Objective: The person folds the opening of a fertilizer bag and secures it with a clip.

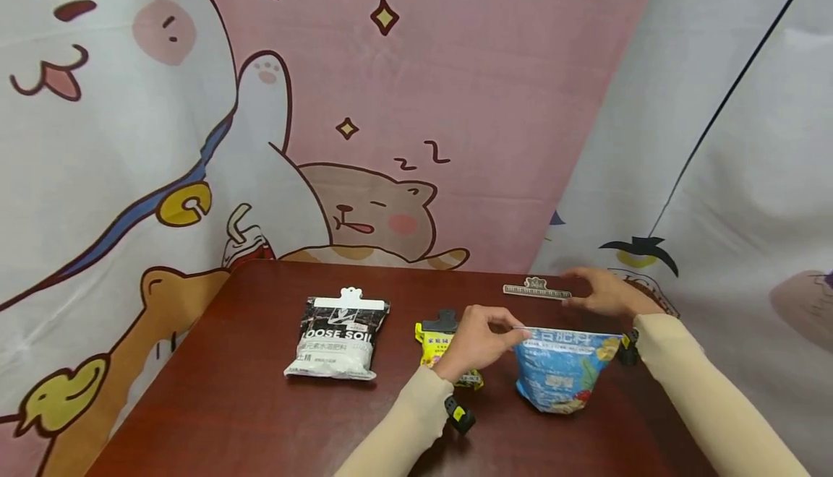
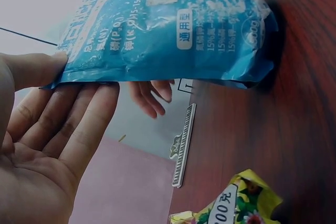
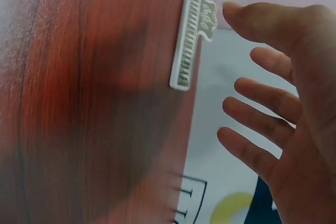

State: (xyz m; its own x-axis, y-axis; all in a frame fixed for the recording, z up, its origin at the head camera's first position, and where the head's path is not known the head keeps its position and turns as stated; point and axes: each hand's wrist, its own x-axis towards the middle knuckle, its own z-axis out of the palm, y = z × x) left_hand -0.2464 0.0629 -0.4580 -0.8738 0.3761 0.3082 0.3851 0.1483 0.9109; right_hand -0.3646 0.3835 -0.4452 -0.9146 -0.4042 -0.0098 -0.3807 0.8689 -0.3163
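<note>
My left hand (image 1: 483, 340) pinches the top left corner of a blue fertilizer bag (image 1: 561, 372), thumb on one face and fingers behind it. In the left wrist view the bag (image 2: 173, 30) fills the upper part, white lettering on its front. Beyond the bag, my right hand (image 1: 608, 293) reaches toward a pale sealing clip (image 1: 536, 288) with a piano-key pattern, lying near the table's back edge. In the right wrist view, thumb and fingers of that hand (image 3: 283, 87) are spread apart beside the clip (image 3: 191, 30), with nothing between them.
A black and white soil bag (image 1: 338, 340) with a white clip (image 1: 350, 298) on top stands at left on the dark red table (image 1: 247, 419). Partly behind my left hand is a yellow bag (image 1: 432, 347) with a dark clip (image 1: 442, 320). A cartoon cloth (image 1: 494, 101) hangs behind the table.
</note>
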